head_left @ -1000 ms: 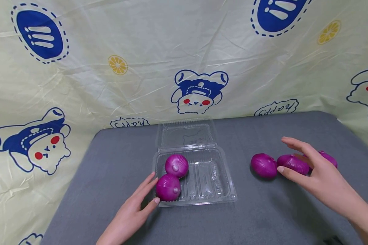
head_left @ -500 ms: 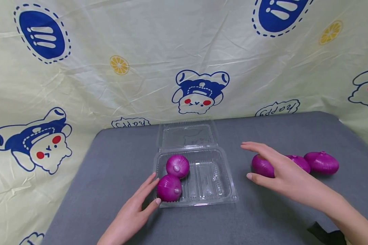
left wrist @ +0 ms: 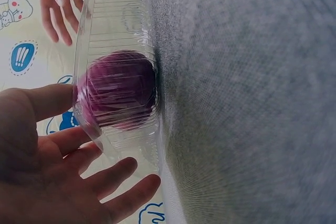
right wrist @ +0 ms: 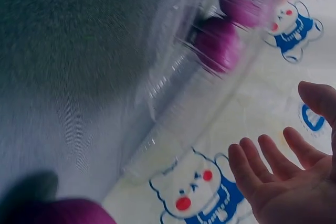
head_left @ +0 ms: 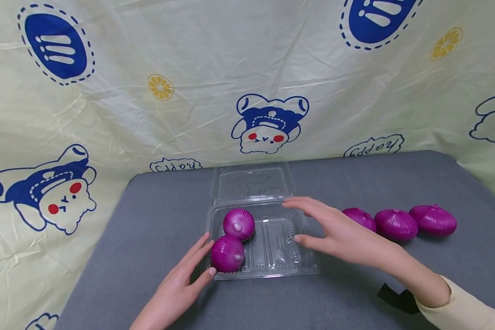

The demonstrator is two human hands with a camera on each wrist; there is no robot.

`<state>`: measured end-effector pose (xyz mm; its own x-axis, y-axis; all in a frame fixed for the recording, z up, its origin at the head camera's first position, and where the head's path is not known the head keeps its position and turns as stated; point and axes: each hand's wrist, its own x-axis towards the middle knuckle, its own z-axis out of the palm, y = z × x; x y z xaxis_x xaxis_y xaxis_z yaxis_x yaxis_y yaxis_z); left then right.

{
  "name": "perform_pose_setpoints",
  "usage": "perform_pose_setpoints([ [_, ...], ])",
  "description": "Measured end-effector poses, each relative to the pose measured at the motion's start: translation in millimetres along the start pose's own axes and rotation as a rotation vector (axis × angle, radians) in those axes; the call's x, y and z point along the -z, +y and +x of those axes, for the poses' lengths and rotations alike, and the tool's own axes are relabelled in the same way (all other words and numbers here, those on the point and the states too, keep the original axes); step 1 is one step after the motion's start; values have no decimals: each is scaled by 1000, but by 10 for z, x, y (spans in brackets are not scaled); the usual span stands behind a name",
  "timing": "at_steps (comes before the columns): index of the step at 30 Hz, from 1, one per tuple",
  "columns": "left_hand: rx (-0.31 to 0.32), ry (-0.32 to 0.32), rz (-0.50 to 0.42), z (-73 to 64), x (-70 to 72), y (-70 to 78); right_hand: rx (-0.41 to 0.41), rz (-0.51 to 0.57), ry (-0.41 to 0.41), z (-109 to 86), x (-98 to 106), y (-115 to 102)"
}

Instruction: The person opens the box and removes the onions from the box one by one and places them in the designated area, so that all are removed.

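Two purple onions, a rear one (head_left: 239,223) and a front one (head_left: 228,254), sit in the left part of a clear plastic clamshell container (head_left: 272,261) with its lid (head_left: 251,179) folded back. My left hand (head_left: 174,288) rests at the container's front left corner, fingers extended by the rim, beside the front onion. In the left wrist view that onion (left wrist: 123,90) shows through the ribbed wall. Over the container's right edge hovers my right hand (head_left: 340,233), thumb and fingers apart, nothing between them. The right wrist view also shows this hand (right wrist: 294,177) holding nothing.
To the right, three more purple onions stand in a row on the grey table (head_left: 148,220): a left one (head_left: 360,219) partly behind my right hand, a middle one (head_left: 396,224) and a right one (head_left: 434,220). A printed cloth (head_left: 198,123) hangs behind the table.
My right hand has moved left from above the row of onions to the container's right side, bringing its sleeve into view. My left hand stays at the corner; the onions have not moved.
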<state>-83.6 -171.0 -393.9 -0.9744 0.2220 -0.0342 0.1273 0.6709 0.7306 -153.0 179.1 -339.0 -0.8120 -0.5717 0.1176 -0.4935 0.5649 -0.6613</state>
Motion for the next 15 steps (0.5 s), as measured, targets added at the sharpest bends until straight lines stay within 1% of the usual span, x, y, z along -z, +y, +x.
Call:
perform_pose_setpoints([
  [3,-1,1,2,0,7,1,45,17,-25,112,-91,17],
  [7,1,1,5,-2,13,2,75,35,-60,255,-196,42],
  [15,16,-13,-14,1,4,2,117,-10,-80,499,-349,58],
])
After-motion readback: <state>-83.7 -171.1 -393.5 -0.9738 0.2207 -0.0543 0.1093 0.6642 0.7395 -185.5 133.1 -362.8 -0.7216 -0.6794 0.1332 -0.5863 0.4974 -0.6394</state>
